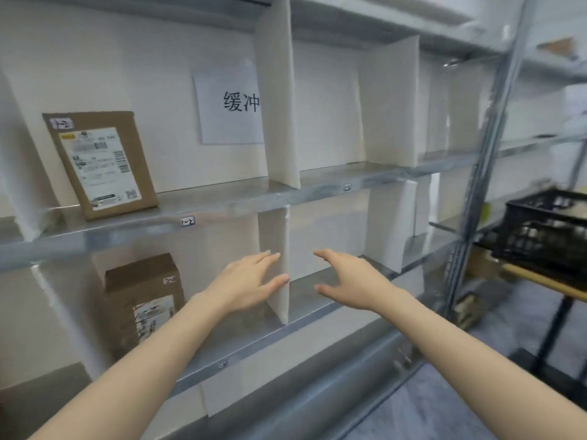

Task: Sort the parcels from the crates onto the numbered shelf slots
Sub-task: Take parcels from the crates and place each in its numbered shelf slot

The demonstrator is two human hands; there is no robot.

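Note:
A flat brown parcel (100,165) with a white label leans against the back wall of an upper shelf slot on the left. A second brown parcel (143,296) stands in the slot below it. My left hand (247,282) reaches forward with straight fingers, just left of a white divider (282,249), and holds nothing. My right hand (352,277) is stretched out, fingers spread, in front of the slot right of that divider, also holding nothing. A black crate (546,230) sits on a cart at the right.
The metal shelf (317,188) has white dividers and small number tags on its front edges. A paper sign (232,103) with printed characters hangs on the back wall. A shelf upright (486,154) stands at the right. Grey floor lies below right.

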